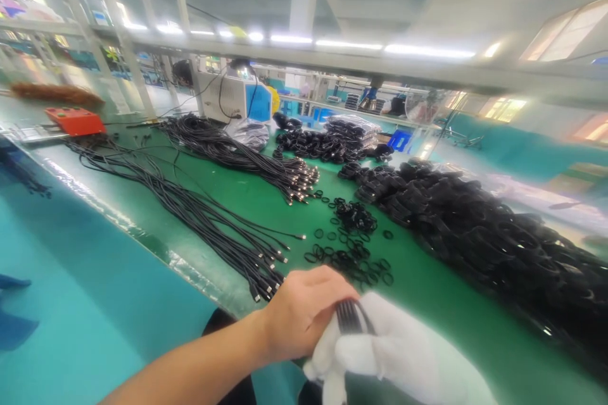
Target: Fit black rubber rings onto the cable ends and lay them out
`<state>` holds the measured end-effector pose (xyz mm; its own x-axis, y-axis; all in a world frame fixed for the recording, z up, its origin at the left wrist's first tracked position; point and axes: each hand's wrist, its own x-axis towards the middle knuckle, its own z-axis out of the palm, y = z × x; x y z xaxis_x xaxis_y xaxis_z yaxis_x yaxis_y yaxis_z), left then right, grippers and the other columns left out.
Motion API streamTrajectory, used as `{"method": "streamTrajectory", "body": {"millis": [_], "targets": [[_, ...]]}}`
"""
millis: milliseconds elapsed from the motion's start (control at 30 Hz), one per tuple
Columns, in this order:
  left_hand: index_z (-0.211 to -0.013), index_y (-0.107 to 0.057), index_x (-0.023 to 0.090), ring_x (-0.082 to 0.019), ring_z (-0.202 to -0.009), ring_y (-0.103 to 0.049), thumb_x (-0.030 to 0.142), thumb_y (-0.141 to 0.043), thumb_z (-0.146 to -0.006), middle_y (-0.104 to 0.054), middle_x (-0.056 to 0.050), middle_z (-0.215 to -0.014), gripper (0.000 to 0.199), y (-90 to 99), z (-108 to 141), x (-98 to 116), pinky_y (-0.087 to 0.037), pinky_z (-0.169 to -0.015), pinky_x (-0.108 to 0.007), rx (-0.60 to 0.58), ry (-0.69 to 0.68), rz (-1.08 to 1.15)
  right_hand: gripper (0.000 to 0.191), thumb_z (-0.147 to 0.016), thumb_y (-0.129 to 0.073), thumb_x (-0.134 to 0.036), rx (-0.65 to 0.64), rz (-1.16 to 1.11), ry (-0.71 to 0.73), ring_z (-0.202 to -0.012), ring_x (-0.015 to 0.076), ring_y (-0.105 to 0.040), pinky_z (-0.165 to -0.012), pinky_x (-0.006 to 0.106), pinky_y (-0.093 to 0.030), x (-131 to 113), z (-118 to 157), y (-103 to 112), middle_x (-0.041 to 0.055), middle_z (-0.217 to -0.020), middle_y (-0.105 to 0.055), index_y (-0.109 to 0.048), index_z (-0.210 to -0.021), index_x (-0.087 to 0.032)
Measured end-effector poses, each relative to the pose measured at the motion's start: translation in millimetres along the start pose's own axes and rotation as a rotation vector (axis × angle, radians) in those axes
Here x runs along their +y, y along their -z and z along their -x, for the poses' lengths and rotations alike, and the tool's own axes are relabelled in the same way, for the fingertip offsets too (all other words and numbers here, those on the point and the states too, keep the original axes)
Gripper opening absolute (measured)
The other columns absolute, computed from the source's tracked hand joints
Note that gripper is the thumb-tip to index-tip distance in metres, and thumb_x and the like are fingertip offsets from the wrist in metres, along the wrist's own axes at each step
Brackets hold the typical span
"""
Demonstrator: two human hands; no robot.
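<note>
A black cable bundle (349,317) is held in the head view between both hands, low in the middle, just above the near edge of a green tabletop (413,275). Its upper end is enclosed by the bare left hand (304,310), whose fingers are curled over it and drawn in tight; their tips are hidden. From the other side, the bundle is pinched by the white-gloved right hand (403,345), with thumb and fingers closed and parted only by the strands between them. A thin loop is bowed out beside the glove.

Beyond the hands, small black rings (354,218) are scattered on the green surface. A nearer bunch of cables (199,221) is laid out lengthwise, its plug ends lying just beside the left hand. A farther bunch (228,152) is spread behind it, with its metal tips bared. The right side is filled by a long heap of black coils (451,215). Toward the back, a clear plastic bag (249,134), a white-and-blue machine (232,98) and a red box (78,121) can be seen.
</note>
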<state>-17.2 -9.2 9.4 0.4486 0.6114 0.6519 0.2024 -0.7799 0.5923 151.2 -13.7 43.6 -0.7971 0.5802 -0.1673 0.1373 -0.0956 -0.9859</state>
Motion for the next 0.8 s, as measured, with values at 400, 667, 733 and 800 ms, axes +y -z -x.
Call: {"method": "streamTrajectory", "body": {"millis": [400,667,733,800], "targets": [[-0.094,-0.062,0.015,-0.013,-0.083,-0.058,0.006,-0.041,-0.082,-0.061,-0.007,-0.09,0.026,13.0,-8.9,1.5,-0.048,-0.075,-0.024,-0.042,0.113,0.01,0.05,-0.082,-0.056,-0.043,0.569,0.079,0.051,-0.116,0.0325,-0.048,-0.096,0.045,-0.038,1.1,35.2,16.2,0.0085,-0.129,-0.051,-0.049,-0.128,-0.028],[-0.092,-0.062,0.019,-0.011,-0.078,-0.055,0.002,-0.042,-0.081,-0.059,-0.001,-0.085,0.028,13.7,-16.5,1.3,-0.044,-0.072,-0.021,-0.112,0.224,-0.016,0.064,-0.064,-0.076,-0.02,0.225,0.025,0.149,-0.101,0.0266,-0.054,-0.087,0.041,-0.045,-1.9,-7.1,8.8,0.0062,-0.111,-0.058,-0.051,-0.123,-0.021],[-0.089,-0.063,0.019,-0.011,-0.077,-0.055,0.003,-0.042,-0.081,-0.058,0.0,-0.083,0.028,12.5,-19.9,1.5,-0.044,-0.071,-0.021,-0.11,0.263,-0.055,0.061,-0.06,-0.079,-0.018,0.28,0.005,0.192,-0.096,0.0246,-0.056,-0.082,0.038,-0.048,3.5,-13.4,10.4,0.0057,-0.107,-0.059,-0.054,-0.116,-0.02],[-0.088,-0.063,0.019,-0.011,-0.078,-0.055,0.003,-0.04,-0.082,-0.059,0.0,-0.083,0.029,11.2,-23.7,1.6,-0.044,-0.072,-0.021,-0.096,0.31,-0.092,0.055,-0.06,-0.078,-0.019,0.304,-0.063,0.177,-0.084,0.0227,-0.06,-0.074,0.038,-0.051,10.4,-17.8,13.1,0.0052,-0.095,-0.062,-0.055,-0.11,-0.018]]}}
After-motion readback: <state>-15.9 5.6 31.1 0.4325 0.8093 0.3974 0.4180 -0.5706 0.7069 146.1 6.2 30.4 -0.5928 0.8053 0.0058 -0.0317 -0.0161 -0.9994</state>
